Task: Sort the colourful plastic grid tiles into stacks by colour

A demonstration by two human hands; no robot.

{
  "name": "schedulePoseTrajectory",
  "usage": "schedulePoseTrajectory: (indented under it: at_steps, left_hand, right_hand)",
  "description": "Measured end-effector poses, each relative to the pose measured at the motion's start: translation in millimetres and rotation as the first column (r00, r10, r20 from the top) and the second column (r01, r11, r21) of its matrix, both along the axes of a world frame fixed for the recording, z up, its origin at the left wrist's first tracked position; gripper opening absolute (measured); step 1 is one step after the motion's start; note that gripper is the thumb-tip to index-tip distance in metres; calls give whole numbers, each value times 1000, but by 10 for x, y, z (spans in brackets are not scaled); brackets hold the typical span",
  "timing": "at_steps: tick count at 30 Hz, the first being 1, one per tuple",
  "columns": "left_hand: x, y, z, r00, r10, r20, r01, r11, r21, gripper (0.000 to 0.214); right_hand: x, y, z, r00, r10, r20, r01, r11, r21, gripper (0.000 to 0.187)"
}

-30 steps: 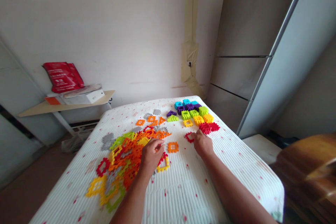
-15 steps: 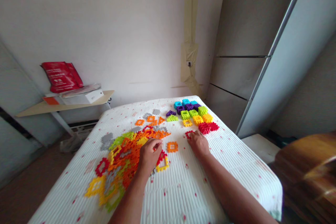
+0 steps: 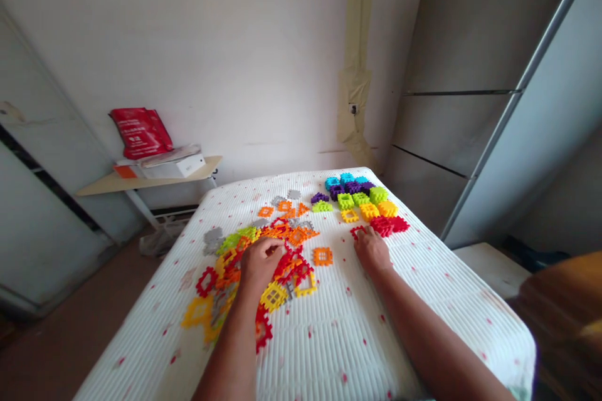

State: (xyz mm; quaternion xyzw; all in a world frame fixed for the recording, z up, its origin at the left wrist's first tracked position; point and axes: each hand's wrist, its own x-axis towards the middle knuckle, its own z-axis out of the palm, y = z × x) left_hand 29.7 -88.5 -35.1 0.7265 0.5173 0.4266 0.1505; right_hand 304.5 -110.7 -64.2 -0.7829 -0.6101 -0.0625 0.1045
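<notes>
My right hand (image 3: 374, 252) has its fingertips down on a red square frame-shaped building piece (image 3: 357, 232), lying flat on the white quilted cloth beside a red stack (image 3: 389, 225). Over the loose heap of notched plastic building pieces (image 3: 291, 263), my left hand (image 3: 259, 263) is closed, with thumb and fingers drawn together. Whatever may be between those fingers cannot be made out. An orange window-shaped piece (image 3: 323, 256) lies alone between the hands. A yellow window piece (image 3: 273, 296) and a yellow frame (image 3: 306, 285) lie near my left forearm.
Sorted stacks stand at the far right: yellow (image 3: 369, 211), lime green (image 3: 345, 201), purple (image 3: 352, 187) and light blue (image 3: 332, 182). Several orange and grey pieces lie farther back. A side table (image 3: 101, 185) holds a red bag (image 3: 138, 133). A fridge (image 3: 451, 75) stands right.
My view has turned a little left, so the table appears farther right. My left hand has shifted left over the heap, uncovering red and yellow pieces. My right hand stays at the red piece.
</notes>
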Motion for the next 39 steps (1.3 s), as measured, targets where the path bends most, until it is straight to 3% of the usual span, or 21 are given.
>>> schedulePoseTrajectory:
  at_steps: [3, 5, 10, 17, 23, 29, 34, 36, 39]
  left_hand:
    - [112, -60, -4, 958, -197, -210, 180, 979, -101, 12]
    - [207, -115, -9, 897, -256, -360, 216, 965, -149, 16]
    - [317, -197, -21, 791, -197, -580, 114, 978, -177, 29]
    - [302, -133, -70, 794, -158, -588, 104, 987, -124, 14]
    - [296, -72, -99, 901, -81, -427, 44, 994, -95, 16]
    - [302, -3, -208, 993, -44, -105, 28, 989, -147, 19]
    - [387, -48, -241, 948, -152, 280, 234, 929, -288, 44]
    - [415, -70, -241, 916, -193, 353, 305, 906, -295, 54]
    - [433, -87, -237, 895, -232, 382, 352, 892, -284, 49]
  right_hand:
    - [-33, -33, 35, 999, 24, -30, -22, 998, 56, 20]
    - [-67, -58, 57, 994, 95, -49, -90, 991, 101, 19]
    - [-140, -82, 47, 957, 284, -57, -272, 948, 163, 18]
    - [-162, -77, 18, 909, 410, -80, -395, 906, 153, 17]
    - [-179, -66, -10, 893, 444, -70, -429, 889, 162, 16]
    - [-228, -100, -1, 857, 504, -101, -473, 850, 231, 18]
    - [-315, -139, -22, 726, 640, -250, -522, 750, 406, 22]
    - [-344, -144, -42, 664, 678, -315, -520, 722, 457, 23]
    - [-372, -141, -58, 624, 676, -393, -497, 731, 468, 28]
